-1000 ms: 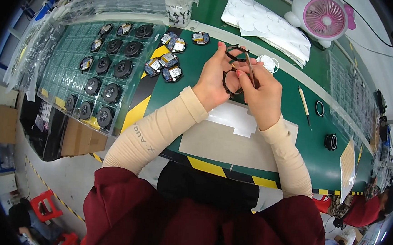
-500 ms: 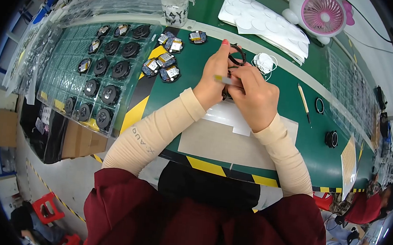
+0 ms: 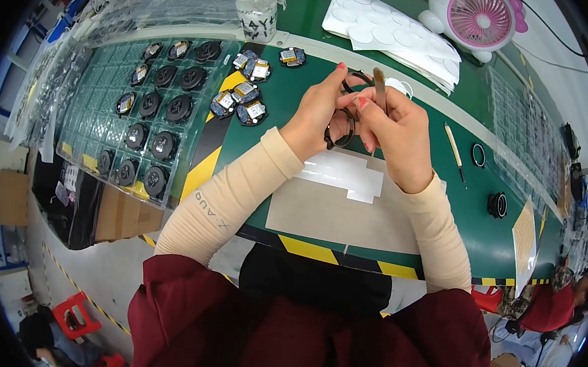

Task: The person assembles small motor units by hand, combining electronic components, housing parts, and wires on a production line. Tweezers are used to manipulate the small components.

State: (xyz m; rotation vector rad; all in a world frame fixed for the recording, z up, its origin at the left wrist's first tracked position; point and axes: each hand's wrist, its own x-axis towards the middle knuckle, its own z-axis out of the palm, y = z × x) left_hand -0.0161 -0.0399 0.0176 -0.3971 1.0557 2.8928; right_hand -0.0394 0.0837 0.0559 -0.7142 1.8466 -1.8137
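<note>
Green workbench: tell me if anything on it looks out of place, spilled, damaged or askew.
Nothing stands out. On the green workbench the small parts lie in a loose cluster beside the clear tray, not spilled. The left hand and right hand hold a black ring above the bench; the right also holds a thin stick.

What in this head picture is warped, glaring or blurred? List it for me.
Head view: fisheye bending curves the green bench's edge and leaves black corners; overhead light glares off the clear plastic trays at upper left; the left hand and right hand with the black ring are sharp; the pink fan near the rim looks stretched.
</note>
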